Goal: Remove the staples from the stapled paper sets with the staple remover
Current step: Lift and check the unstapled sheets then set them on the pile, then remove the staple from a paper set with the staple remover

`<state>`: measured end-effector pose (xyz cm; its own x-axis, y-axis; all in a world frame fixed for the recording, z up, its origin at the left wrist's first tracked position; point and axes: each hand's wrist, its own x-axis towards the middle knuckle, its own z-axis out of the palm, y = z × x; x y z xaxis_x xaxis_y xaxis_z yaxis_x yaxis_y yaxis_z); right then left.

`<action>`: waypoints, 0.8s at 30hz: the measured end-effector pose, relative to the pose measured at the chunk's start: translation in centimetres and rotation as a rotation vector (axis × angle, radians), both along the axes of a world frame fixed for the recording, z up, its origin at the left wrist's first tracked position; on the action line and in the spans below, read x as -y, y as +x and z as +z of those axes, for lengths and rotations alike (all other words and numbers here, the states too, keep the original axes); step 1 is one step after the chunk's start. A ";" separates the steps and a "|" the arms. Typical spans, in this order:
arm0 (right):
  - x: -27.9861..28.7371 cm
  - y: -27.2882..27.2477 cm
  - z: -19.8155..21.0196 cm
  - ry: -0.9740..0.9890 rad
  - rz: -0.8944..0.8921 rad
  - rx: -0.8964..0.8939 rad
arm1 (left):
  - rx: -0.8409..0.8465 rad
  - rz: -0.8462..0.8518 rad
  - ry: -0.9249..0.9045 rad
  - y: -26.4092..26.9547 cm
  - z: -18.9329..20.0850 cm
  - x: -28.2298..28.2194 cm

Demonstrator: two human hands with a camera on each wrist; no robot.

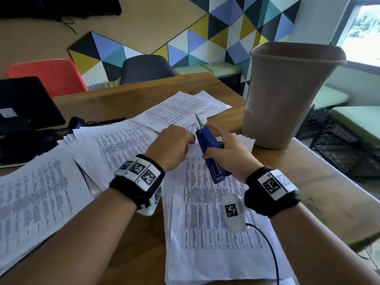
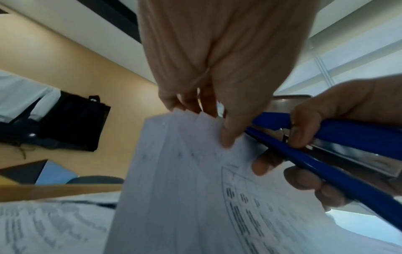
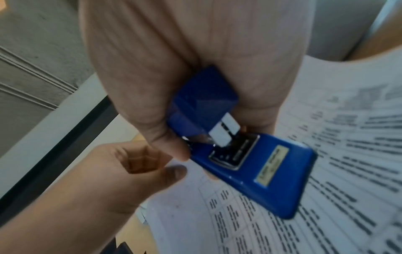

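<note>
The right hand (image 1: 230, 153) is wrapped round the blue stapler (image 1: 209, 150), thumb on one side and fingers curled under its base, the metal tip raised and pointing away from the person; this stapler seems to serve as the staple remover. The left hand (image 1: 174, 145) pinches the corner of a paper set (image 2: 185, 171), thumb on top and fingers behind, lifting that corner just beside the tool's front end; the staple itself is too small and blurred to find. That set lies on the table (image 1: 308, 182) in front of the person, with more printed sheets (image 1: 37, 198) fanned out to the left and a tall bin (image 1: 287, 95) standing to the right. To do this step well, I would keep the corner taut and flat, slide the thin tip under the staple's crown rather than into the paper, then lever gently; a jerk would likely tear the corner.
</note>
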<state>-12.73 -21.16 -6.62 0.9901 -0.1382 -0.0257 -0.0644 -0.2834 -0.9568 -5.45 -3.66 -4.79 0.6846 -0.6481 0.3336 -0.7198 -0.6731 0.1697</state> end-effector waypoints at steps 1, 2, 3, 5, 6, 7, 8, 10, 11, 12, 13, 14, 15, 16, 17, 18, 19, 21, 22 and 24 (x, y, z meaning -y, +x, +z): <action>-0.2 0.1 -0.2 -0.014 0.005 -0.010 | 0.031 -0.005 -0.040 -0.2 -0.1 0.2; -0.3 0.1 -0.4 -0.042 -0.014 -0.011 | 0.082 0.024 -0.089 -0.5 -0.2 0.4; -0.5 0.0 -0.4 -0.064 -0.039 -0.012 | 0.152 0.074 -0.152 -0.6 -0.5 0.3; -0.5 -0.1 -0.6 -0.045 -0.091 -0.004 | 0.247 0.251 -0.223 -1.2 -0.9 0.0; -0.4 -0.1 -0.8 -0.023 -0.107 0.010 | 0.212 0.322 -0.258 -1.6 -1.0 -0.2; -0.4 -0.1 -0.9 -0.009 -0.120 0.027 | 0.113 0.368 -0.295 -1.9 -1.1 -0.4; -0.3 -0.2 -0.9 -0.009 -0.132 0.045 | -0.036 0.414 -0.331 -2.2 -1.2 -0.4; -0.3 -0.4 -0.9 -0.009 -0.137 0.078 | -0.450 0.443 -0.461 -2.6 -1.4 -0.5; -0.4 -0.5 -0.9 -0.011 -0.133 0.089 | -0.726 0.418 -0.590 -2.8 -1.4 -0.4; -0.4 -0.6 -0.9 -0.019 -0.122 0.097 | -1.024 0.390 -0.734 -2.8 -1.5 -0.3; -0.4 -0.5 -1.0 -0.034 -0.094 0.103 | -1.283 0.349 -0.873 -2.8 -1.5 -0.2; -0.3 -0.5 -1.1 -0.054 -0.053 0.108 | -1.466 0.308 -1.016 -2.4 -1.7 -0.2; -0.3 -0.5 -1.1 -0.098 -0.011 0.106 | -1.558 0.293 -1.149 -1.9 -1.9 -0.2; -0.3 -0.5 -1.0 -0.150 0.028 0.102 | -1.579 0.320 -1.241 -1.2 -2.1 -0.1; -0.4 -0.5 -1.0 -0.204 0.057 0.088 | -1.558 0.375 -1.290 -0.7 -2.5 0.1; -0.4 -0.5 -1.0 -0.248 0.076 0.076 | -1.518 0.436 -1.309 -0.4 -2.8 0.4; -0.4 -0.4 -1.0 -0.279 0.084 0.058 | -1.489 0.472 -1.333 -0.3 -3.1 0.8; -0.5 -0.3 -1.2 -0.270 0.092 0.012 | -1.471 0.499 -1.389 -0.2 -3.8 1.3; -0.6 -0.2 -1.2 -0.207 0.095 -0.018 | -1.464 0.498 -1.421 -0.1 -4.1 1.3; -0.8 0.0 -1.4 0.030 0.087 -0.082 | -1.414 0.463 -1.515 0.5 -4.8 1.4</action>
<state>-12.77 -20.33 -8.04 0.9927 -0.0493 -0.1097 -0.1188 -0.2625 -0.9576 -4.98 -5.08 -9.54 0.8719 -0.1905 -0.4511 0.4874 0.4270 0.7617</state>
